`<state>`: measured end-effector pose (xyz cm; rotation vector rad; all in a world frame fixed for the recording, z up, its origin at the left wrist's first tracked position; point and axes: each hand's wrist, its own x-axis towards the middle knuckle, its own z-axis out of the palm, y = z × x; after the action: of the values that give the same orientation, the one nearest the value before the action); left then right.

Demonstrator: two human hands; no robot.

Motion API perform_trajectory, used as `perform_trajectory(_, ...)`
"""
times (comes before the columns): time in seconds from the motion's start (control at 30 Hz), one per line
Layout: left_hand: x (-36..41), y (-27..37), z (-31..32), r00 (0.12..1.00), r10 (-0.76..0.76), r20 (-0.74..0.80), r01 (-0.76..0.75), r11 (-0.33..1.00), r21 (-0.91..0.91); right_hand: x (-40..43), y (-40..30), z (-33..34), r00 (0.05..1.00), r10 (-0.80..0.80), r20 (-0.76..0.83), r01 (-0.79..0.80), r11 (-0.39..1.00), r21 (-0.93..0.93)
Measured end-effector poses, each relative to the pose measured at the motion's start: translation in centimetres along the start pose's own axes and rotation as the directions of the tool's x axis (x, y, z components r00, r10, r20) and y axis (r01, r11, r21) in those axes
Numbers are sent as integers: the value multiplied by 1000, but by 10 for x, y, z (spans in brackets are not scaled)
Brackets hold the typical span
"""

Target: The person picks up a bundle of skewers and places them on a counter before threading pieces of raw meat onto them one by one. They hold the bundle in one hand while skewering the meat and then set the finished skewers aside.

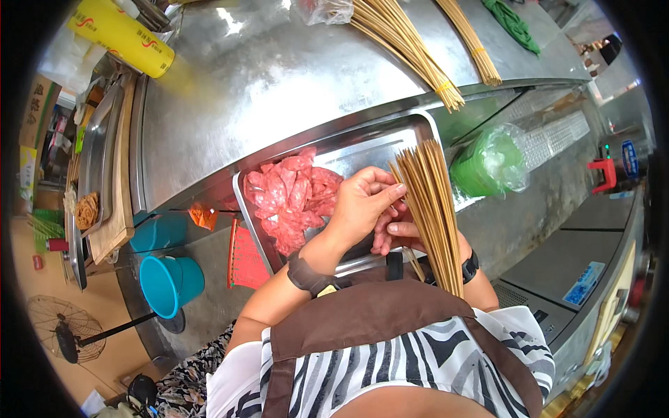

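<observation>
Raw meat slices lie piled on the left side of a rimmed metal tray. My left hand is above the tray, right of the meat, its thumb and index finger together beside a bundle of thin wooden skewers. The bundle slants across my right wrist and covers much of my right hand, whose thumb and fingertips show close under the left hand. Whether either hand grips a skewer or a meat slice is not clear. A few skewer ends show below the hands.
Beyond the tray stretches a steel counter with two banded skewer bundles, a green cloth and a yellow film roll box. A green plastic-wrapped container stands right, a teal bucket and wire fan left.
</observation>
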<state>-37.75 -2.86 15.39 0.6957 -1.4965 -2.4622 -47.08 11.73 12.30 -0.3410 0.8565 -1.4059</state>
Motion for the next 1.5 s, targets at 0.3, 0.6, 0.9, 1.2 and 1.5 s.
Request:
perform_trajectory(0.3, -8, -6, -20, 1000, 16, -3, -16, 999, -35, 2, -7, 3, 996, 93, -5, -93, 995, -32)
perform_trajectory(0.6, -11, -10, -26, 998, 56, -18, -56, 998, -22, 5, 0, -12, 993, 10, 113, -16, 998, 57)
perform_trajectory(0.9, -42, 6, -84, 585, 719, -374, -1, 462, 887, -1, -9, -2, 983, -91, 159, 83, 995, 53)
perform_trajectory(1.2, -51, 11, -130, 666, 472, -578, 249, 589, 769, -1, -4, -5, 970, -98, 222, 116, 991, -69)
perform_trajectory(1.5, -45, 2, -111, 713, 492, -499, -234, 838, 493, -7, -9, 6, 996, -15, 84, 27, 990, -140)
